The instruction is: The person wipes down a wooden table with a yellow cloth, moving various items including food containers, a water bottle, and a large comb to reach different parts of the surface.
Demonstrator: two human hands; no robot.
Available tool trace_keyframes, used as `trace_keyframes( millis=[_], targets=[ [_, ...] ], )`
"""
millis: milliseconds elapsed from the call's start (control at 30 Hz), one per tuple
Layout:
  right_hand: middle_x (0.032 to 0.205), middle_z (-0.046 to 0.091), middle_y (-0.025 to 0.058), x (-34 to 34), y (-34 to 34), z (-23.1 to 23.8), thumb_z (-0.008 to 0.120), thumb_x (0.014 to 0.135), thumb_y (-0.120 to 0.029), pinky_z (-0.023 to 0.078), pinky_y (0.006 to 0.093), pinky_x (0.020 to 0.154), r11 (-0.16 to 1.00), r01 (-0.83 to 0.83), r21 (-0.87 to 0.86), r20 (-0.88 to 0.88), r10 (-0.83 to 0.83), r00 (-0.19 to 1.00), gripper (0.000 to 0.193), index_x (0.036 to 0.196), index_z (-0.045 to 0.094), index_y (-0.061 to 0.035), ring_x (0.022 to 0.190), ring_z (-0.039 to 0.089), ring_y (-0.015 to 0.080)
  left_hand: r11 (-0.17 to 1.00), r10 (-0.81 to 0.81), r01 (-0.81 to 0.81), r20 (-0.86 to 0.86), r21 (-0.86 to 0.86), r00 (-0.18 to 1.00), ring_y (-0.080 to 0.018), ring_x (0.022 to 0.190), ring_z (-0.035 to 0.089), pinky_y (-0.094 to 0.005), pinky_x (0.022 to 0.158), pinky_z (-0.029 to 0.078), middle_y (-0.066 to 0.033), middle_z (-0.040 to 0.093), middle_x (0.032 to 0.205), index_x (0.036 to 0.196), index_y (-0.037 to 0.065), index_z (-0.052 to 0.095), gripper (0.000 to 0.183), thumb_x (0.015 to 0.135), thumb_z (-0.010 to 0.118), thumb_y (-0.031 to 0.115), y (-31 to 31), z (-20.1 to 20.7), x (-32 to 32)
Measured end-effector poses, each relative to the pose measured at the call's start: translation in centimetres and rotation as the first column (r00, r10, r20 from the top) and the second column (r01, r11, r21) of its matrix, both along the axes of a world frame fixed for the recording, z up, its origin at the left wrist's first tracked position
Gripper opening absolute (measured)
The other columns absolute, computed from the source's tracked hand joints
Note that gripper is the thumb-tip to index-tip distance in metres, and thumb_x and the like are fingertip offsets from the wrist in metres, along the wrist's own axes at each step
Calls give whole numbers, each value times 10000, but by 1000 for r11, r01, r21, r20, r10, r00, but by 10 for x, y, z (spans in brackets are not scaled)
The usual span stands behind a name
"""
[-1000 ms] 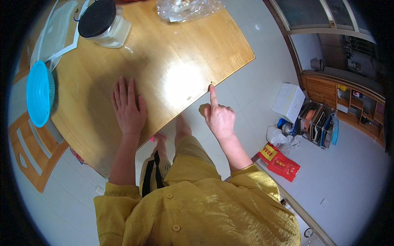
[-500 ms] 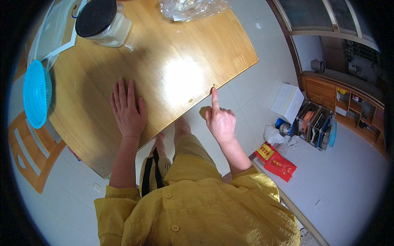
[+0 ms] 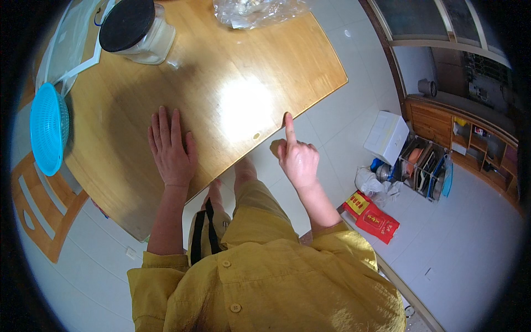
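My left hand (image 3: pixel 172 152) lies flat on the wooden table (image 3: pixel 204 50), palm down, with its fingers stretched out and nothing held. At the near right edge of the table is my right hand (image 3: pixel 299 160). Its index finger is extended, with the tip touching the edge, while the other fingers curl toward the palm. I see nothing held in it. A small pale worn spot (image 3: pixel 256 136) shows on the tabletop to the left of that fingertip.
A black-lidded clear jar (image 3: pixel 149 39) and a crumpled clear plastic bag (image 3: pixel 257 14) stand toward the far side. A blue plastic basket (image 3: pixel 48 130) is at the left edge, above a wooden chair (image 3: pixel 47 205). A white box (image 3: pixel 386 135) and a red bag (image 3: pixel 379 224) are on the floor at right.
My right index fingertip has shifted slightly at the table edge and now covers the small dark mark seen there before. My left hand stays in place.
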State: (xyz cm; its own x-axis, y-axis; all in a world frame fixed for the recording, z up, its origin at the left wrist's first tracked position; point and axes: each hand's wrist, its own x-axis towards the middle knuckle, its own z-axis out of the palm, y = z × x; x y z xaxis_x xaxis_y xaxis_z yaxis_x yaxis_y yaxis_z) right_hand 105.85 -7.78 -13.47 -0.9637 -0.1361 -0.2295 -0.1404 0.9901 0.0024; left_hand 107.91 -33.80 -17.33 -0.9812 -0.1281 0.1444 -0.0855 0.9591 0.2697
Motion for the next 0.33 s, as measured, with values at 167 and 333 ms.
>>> trace_keyframes(
  millis=[167,333],
  targets=[
    [480,543,49,-26,30,16,526,871,-230,477,349,503,999,20,-50,-85,-24,996,535,1379,418,-98,397,524,223,1000,-1,1,1,-31,1000,-330,1345,298,-473,1111,214,-149,338,1449,1376,82,393,512,894,467,237,-1,1,1],
    [843,646,146,-37,28,56,398,964,-291,500,372,731,675,288,-679,-24,-412,911,461,1382,410,-97,782,629,243,1000,2,-2,-16,-28,1000,-331,1346,298,-470,1112,213,-148,332,1454,1379,85,389,517,893,476,236,-2,-6,2]
  ],
)
